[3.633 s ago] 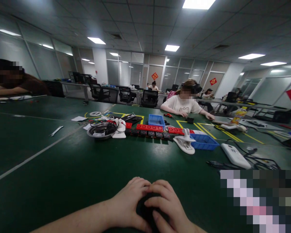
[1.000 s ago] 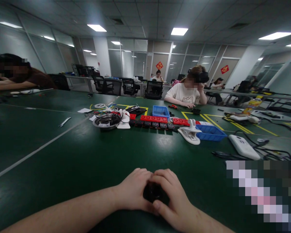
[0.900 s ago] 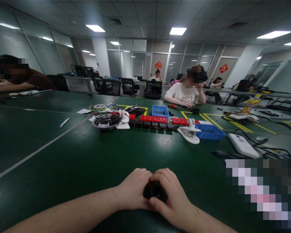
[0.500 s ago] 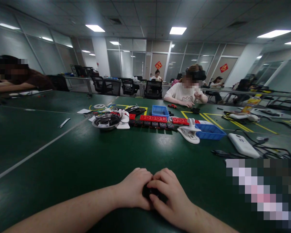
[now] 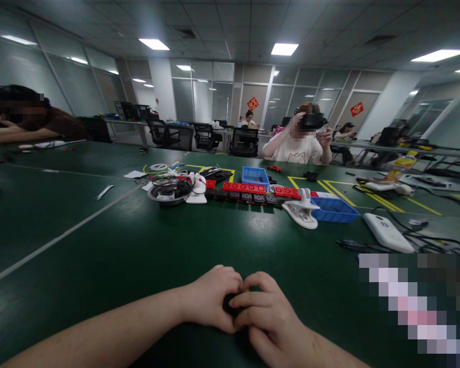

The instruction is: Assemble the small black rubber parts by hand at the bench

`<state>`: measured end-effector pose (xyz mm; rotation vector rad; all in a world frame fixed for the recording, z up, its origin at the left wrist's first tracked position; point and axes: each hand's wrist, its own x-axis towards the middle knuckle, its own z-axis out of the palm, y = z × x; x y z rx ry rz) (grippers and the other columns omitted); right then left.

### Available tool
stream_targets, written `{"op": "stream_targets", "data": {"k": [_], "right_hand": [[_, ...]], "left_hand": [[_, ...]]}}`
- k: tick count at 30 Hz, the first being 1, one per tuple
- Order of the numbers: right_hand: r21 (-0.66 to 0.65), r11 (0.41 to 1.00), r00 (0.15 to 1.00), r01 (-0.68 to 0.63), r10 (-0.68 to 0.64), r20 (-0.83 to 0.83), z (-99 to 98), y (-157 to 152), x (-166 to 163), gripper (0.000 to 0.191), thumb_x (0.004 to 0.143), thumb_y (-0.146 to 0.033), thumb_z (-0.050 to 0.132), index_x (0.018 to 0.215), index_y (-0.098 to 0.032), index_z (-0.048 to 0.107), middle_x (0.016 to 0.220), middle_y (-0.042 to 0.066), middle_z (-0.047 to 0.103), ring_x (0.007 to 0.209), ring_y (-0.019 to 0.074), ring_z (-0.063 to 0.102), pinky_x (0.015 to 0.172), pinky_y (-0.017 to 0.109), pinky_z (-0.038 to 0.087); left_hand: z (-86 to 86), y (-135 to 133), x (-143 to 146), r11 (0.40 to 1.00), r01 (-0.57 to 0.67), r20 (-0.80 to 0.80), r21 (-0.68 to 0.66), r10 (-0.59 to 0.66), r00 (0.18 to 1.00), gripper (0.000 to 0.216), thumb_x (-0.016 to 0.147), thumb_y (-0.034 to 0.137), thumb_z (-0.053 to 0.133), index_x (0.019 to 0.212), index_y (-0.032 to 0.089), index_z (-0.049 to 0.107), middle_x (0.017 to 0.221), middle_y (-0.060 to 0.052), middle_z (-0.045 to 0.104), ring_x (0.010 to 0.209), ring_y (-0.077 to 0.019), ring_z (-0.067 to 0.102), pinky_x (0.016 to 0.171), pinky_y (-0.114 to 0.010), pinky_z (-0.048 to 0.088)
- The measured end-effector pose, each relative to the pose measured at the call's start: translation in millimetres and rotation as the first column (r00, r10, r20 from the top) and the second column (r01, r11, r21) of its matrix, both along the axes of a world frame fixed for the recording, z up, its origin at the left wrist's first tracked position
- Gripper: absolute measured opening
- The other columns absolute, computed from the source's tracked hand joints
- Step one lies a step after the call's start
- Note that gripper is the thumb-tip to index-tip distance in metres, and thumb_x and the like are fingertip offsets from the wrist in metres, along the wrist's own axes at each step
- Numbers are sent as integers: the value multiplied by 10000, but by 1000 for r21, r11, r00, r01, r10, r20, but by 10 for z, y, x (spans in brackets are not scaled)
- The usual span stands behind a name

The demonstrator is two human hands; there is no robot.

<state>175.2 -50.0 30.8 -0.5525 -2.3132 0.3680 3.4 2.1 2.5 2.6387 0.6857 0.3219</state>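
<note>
My left hand (image 5: 215,298) curls around a small black object (image 5: 230,305) just above the green table, near its front edge. Only a dark patch of that object shows between thumb and fingers, so its kind is hidden. From the other side my right hand (image 5: 270,312) reaches in, its bent fingertips pressed on the black object and close to the left thumb. The two hands touch at the fingertips.
Across the green table (image 5: 168,245) stand a metal bowl (image 5: 170,201) of cables, white clip stands (image 5: 301,209), a red-and-black row of sockets (image 5: 249,191) and blue bins (image 5: 335,210). A white device (image 5: 387,232) with cables lies right. A co-worker (image 5: 297,143) sits opposite.
My right fingers have shifted leftward over the black object, covering more of it, and the right thumb has dropped lower. My left hand stays nearly still. The co-worker opposite has raised both hands.
</note>
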Motion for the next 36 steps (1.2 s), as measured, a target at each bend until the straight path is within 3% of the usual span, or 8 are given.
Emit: {"op": "stream_targets", "data": {"k": [5,9,15,22,31,36], "right_hand": [[-48,996,997,71,-73,-32,-46,0,33,291,755,-106,423,996,-212,548,1051,52,551,976,207,469,849,387,383],[-173,954,966,244,-254,-42,-148,22,24,204,805,-273,495,988,-183,496,965,73,501,895,219,466,776,392,399],[-207,921,943,330,-331,29,-214,51,-12,221,781,-386,532,819,-175,479,814,47,489,761,209,449,682,373,378],[-166,959,973,230,-229,22,-112,32,-16,109,768,-237,495,850,-175,530,807,45,530,779,195,477,705,359,387],[-100,994,999,32,-32,1,-11,31,-12,301,684,-76,380,872,-202,578,883,20,637,839,175,517,796,367,404],[-100,995,1000,4,-7,-27,-18,15,-25,263,654,-54,384,766,-200,573,860,2,650,877,166,526,830,362,393]], "left_hand": [[28,-42,4,997,-70,-10,-33,70,997,423,584,488,719,874,222,563,821,21,567,755,-180,521,687,-290,363],[70,-87,27,985,-142,-6,-94,142,990,576,537,545,732,970,215,548,856,-5,573,767,-202,515,713,-311,381],[59,-156,74,974,-220,-20,-50,219,975,482,540,523,724,801,185,501,788,2,544,744,-194,498,689,-306,378],[12,-103,68,986,-169,-55,-11,168,984,411,539,438,723,711,180,453,731,20,513,710,-173,485,670,-285,368],[35,-33,27,999,-38,-62,-32,36,997,309,547,347,735,669,189,500,744,43,534,746,-168,498,697,-283,358],[5,-32,28,1000,-20,-63,13,21,998,284,569,361,712,693,190,522,751,37,539,731,-161,502,693,-280,362]]}}
